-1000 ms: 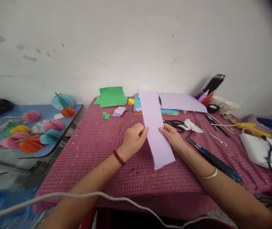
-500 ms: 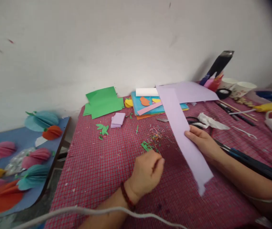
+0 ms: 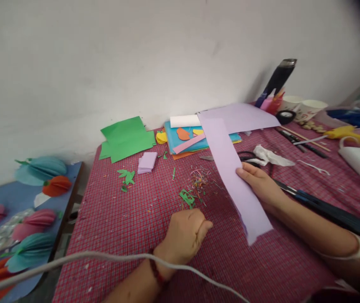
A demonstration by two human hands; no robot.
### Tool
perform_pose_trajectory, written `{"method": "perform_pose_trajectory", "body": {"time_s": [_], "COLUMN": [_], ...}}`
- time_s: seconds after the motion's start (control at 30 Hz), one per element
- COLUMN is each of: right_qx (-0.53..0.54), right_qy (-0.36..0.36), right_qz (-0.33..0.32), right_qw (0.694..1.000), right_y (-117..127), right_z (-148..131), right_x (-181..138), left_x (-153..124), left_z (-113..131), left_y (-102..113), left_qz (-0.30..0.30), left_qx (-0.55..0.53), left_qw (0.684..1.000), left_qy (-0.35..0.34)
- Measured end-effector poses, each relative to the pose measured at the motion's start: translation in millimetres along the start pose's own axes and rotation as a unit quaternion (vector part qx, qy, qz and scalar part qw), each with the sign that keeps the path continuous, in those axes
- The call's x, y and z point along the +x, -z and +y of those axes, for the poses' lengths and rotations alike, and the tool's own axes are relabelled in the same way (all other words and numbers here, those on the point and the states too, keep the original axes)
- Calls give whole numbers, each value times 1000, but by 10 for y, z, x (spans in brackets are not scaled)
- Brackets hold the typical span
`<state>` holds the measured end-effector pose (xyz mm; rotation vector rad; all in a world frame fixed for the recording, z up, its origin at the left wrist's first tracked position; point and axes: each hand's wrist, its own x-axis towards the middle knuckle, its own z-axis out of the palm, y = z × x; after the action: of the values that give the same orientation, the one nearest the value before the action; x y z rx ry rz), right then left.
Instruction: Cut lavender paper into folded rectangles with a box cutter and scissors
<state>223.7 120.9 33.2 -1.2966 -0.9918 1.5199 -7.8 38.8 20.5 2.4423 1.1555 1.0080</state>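
Observation:
My right hand [image 3: 260, 183] pinches a long lavender paper strip [image 3: 230, 164] by its right edge, thumb on top. The strip slopes from the back of the table toward me, and its near end is folded or uneven. My left hand [image 3: 184, 235] is closed in a loose fist over the checked tablecloth, left of the strip, with nothing seen in it. Just beyond that fist lie green paper cuttings [image 3: 187, 198] and a heap of thin coloured shreds [image 3: 200, 179]. A larger lavender sheet [image 3: 246, 118] is behind the strip.
Green sheets [image 3: 126, 139], small lavender pieces [image 3: 147, 162] and a blue packet [image 3: 182, 147] lie at the back. Scissors [image 3: 246, 156], a yellow glue gun [image 3: 353, 134] and paper cups [image 3: 310, 110] are to the right. A white cable [image 3: 110, 256] crosses in front. Paper pumpkins [image 3: 34, 248] fill the blue table.
The view has swung slightly right, so most things appear farther left. My right hand still holds the strip, whose near end has tilted a little. My left hand remains closed.

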Motion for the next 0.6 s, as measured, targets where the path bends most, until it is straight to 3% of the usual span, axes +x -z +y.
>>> {"method": "perform_pose_trajectory", "body": {"time_s": [0.2, 0.33, 0.4, 0.47, 0.53, 0.6], "right_qx": [2, 50, 41, -5, -23, -38], "right_qy": [100, 127, 153, 183, 189, 195], "right_qz": [-4, -16, -29, -37, -39, -44], "right_qw": [995, 991, 987, 982, 981, 979], "right_y": [-5, -8, -19, -44, -85, -142], "right_z": [89, 150, 171, 175, 159, 127], "right_x": [55, 98, 102, 93, 78, 52], "left_x": [-19, -6, 26, 81, 162, 256], "left_z": [60, 76, 73, 72, 82, 118], "left_y": [-120, -148, -109, -41, 37, 103], "left_qz": [-15, -90, -131, -124, -17, 113], "left_qx": [146, 208, 203, 156, 42, -116], "left_qw": [984, 957, 952, 973, 996, 951], "left_qy": [-100, -181, -186, -113, 73, 262]}}
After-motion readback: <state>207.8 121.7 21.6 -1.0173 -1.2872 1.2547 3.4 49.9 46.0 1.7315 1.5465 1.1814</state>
